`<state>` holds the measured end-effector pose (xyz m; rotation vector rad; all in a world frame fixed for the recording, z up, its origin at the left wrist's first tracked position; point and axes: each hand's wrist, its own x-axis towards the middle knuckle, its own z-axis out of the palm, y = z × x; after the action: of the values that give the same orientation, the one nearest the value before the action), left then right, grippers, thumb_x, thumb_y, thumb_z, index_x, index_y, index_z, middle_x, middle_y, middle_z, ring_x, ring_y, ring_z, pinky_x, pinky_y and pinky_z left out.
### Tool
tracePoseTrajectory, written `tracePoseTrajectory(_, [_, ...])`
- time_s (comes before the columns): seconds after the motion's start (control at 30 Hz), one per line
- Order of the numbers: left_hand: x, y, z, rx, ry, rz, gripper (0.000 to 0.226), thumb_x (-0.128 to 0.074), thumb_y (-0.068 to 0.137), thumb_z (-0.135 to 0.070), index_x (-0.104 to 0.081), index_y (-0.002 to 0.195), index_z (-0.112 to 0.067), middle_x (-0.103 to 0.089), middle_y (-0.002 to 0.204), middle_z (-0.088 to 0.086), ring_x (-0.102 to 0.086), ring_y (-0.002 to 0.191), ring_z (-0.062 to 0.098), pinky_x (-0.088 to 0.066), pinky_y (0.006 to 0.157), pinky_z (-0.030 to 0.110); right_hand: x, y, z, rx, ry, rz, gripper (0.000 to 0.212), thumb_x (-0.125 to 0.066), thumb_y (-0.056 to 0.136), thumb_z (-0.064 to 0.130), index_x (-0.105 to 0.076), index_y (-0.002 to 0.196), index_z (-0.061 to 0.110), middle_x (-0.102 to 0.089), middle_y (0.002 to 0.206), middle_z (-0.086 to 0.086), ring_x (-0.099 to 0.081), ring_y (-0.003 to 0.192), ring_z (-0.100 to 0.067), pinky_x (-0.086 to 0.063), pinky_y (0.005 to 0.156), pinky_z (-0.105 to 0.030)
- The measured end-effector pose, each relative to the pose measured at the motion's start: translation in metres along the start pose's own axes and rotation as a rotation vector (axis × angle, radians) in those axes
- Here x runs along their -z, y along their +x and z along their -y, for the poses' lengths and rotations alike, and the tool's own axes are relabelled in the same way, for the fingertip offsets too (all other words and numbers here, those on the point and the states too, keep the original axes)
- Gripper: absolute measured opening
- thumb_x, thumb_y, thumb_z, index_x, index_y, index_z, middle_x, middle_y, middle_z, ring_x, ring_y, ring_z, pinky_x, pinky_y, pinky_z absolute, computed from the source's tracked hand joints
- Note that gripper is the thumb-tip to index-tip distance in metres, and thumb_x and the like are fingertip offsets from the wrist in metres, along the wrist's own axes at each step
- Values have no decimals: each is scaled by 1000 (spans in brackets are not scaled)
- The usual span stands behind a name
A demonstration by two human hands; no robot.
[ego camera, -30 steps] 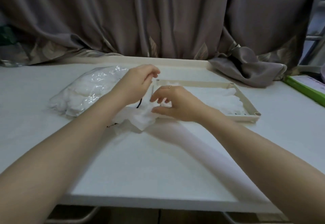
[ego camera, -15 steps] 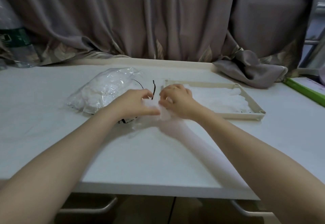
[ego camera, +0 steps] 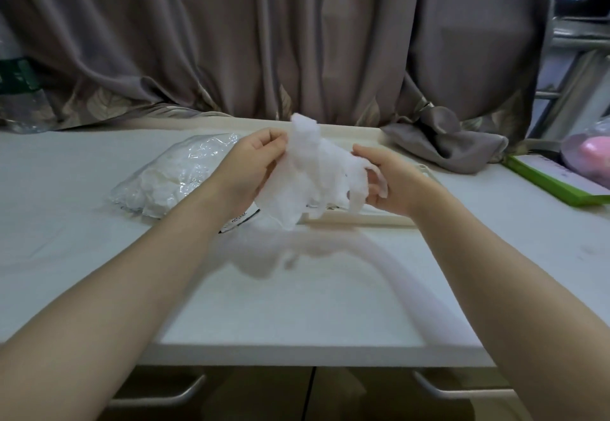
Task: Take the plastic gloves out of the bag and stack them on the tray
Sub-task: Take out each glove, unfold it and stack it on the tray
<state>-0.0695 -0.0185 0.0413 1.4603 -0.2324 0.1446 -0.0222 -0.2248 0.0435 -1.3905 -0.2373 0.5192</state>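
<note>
I hold the glove (ego camera: 310, 176) up in the air above the near rim of the tray (ego camera: 373, 219), my left hand (ego camera: 251, 169) pinching one edge and my right hand (ego camera: 392, 183) gripping the finger end, the two hands apart with the film stretched between them. It is thin and crumpled, so I think it can cling to my fingers, fold on itself or slip from one pinch, and then land crooked on the tray. The bag (ego camera: 175, 176) lies just left of my left hand, and a careless pull could also drag it.
</note>
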Motion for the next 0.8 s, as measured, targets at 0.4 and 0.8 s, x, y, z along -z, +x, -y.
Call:
tracePoseTrajectory(0.4, [-35, 2, -21, 106, 268, 173, 26, -53, 94, -25, -62, 72, -14, -62, 56, -5, -56, 45, 8, -44, 42, 18, -25, -17, 5, 458, -781, -37, 30, -68, 77, 5, -62, 106, 12, -65, 100, -14, -62, 93, -21, -52, 79, -33])
tracePoseTrajectory(0.8, [-29, 23, -23, 43, 368, 167, 14, -72, 76, -5, -63, 80, -15, -66, 70, -4, -62, 62, 6, -49, 59, 16, 16, -31, 20, 180, -328, -80, 20, -41, 89, 2, -49, 73, 11, -43, 52, 2, -38, 42, -9, -30, 38, -16])
